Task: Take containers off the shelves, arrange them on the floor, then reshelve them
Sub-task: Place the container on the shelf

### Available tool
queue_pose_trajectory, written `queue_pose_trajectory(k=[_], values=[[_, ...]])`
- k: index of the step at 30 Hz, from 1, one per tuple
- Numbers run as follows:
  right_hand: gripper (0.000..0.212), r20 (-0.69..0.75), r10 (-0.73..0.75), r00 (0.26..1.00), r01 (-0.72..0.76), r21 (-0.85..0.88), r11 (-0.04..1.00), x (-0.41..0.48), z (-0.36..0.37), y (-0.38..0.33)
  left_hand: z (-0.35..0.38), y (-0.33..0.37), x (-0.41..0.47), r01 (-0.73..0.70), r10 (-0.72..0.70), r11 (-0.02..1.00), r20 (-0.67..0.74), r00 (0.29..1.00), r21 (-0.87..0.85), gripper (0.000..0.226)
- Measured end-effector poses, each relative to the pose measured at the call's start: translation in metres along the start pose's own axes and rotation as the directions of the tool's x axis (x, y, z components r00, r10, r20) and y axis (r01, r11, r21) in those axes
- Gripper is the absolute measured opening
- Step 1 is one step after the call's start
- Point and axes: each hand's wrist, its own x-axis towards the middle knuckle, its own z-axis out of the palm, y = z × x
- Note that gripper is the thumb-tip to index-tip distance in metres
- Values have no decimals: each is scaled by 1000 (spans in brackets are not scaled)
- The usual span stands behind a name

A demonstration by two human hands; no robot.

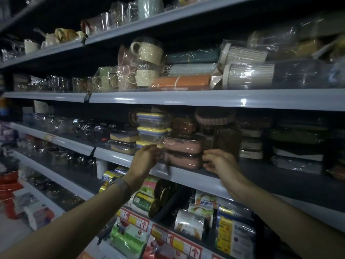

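Note:
Two pink lidded containers (pixel 183 152), wrapped in clear film, sit stacked at the front of a grey shelf (pixel 261 176). My left hand (pixel 146 157) is against the stack's left end, fingers curved toward it. At the right end, my right hand (pixel 219 161) touches the stack with curled fingers. Whether either hand fully grips the stack is unclear. Behind and to the left, a stack of clear boxes with yellow lids (pixel 151 128) stands on the same shelf.
Dark brown container (pixel 226 142) stands just right of the pink stack. Wrapped mugs (pixel 147 58) and ribbed canisters (pixel 246 71) fill the shelf above. Rolls and packaged bags (pixel 188 221) lie on the shelf below. Glassware (pixel 56 124) lines the left side.

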Motion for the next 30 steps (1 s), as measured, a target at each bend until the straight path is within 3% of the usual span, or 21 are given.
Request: queue_pose_trajectory(k=[7,10,16,18,21,25,30], values=[[12,147,-62,987,86,-161,983,-42,18,2,-21,-8,-42,8,-16,969,29,999,247,25],[24,214,-64,975,116,-237,965,-65,37,13,-32,-19,-71,10,-33,930,58,998,368,27],[40,464,-35,885,257,-425,868,-114,84,61,-67,-70,-139,106,-132,831,8,991,547,22],[41,509,-13,861,275,-445,852,-127,102,81,-82,-88,-163,142,-171,783,-11,985,606,30],[40,561,30,827,283,-462,840,-150,129,113,-110,-119,-200,276,-294,720,-80,952,637,39],[39,624,89,777,296,-486,823,-190,161,162,-142,-165,-254,426,-417,652,-173,892,627,18],[41,695,202,690,313,-539,782,-242,197,221,-174,-221,-314,539,-503,519,-274,820,664,28]])
